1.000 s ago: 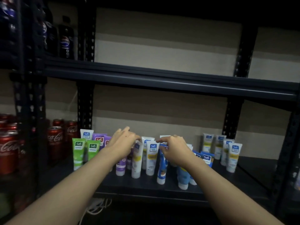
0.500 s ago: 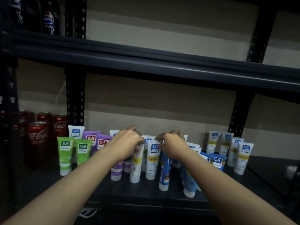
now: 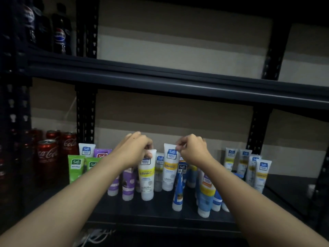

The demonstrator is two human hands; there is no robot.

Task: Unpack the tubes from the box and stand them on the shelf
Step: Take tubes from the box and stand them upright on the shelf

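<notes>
Two white tubes upright on dark shelf (image 3: 160,213), long axes vertical, caps down, crimped ends at 12 o'clock. Left hand (image 3: 132,152) pinching crimped top of Vitamin C tube (image 3: 147,177); right hand (image 3: 193,150) pinching top corner of second white tube (image 3: 170,168), just at 3 o'clock of the first. Compared with half a second ago, both hands raised higher, gripping tube tops instead of pressing among them. Green tubes (image 3: 76,167) and cola cans (image 3: 47,155) toward 9 o'clock; four more white tubes (image 3: 261,173) at 3 o'clock.

Glossy plastic tubes (image 3: 147,177) on a matt metal shelf (image 3: 160,213).
</notes>
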